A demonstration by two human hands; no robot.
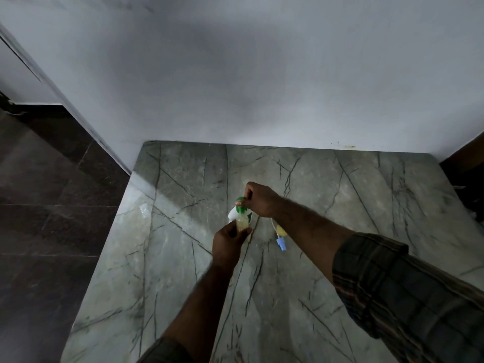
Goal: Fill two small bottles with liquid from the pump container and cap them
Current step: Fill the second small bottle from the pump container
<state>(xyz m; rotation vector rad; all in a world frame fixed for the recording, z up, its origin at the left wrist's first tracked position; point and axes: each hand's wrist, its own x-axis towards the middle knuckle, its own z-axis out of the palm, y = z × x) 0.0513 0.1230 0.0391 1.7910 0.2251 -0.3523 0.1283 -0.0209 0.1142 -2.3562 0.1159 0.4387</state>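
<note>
Near the middle of the grey veined worktop, the pump container stood upright with its green pump head on top, and both hands met around it. The right hand came from the right side and sat on top of the pump head, its fingers curled closed over the green part, so it seemed ready to press straight down. The left hand came from below, on the near side, and its fingers were wrapped closed around a small bottle with yellowish liquid inside. This bottle was held upright, its long axis vertical, with its mouth just under the green head, so the liquid could fall directly into it. I could not see the nozzle or the bottle's mouth clearly, so whether they touched I cannot tell. A second small bottle, also with yellowish content, lay on its side on the worktop just to the right of the hands, with its blue cap pointing toward the person. It looked already filled and capped, so I judged the filling of the held bottle was the step in hand. For the coming press, the important thing was that the mouth stayed directly below the outlet; a small tilt of the left hand could spill liquid on the worktop.
</note>
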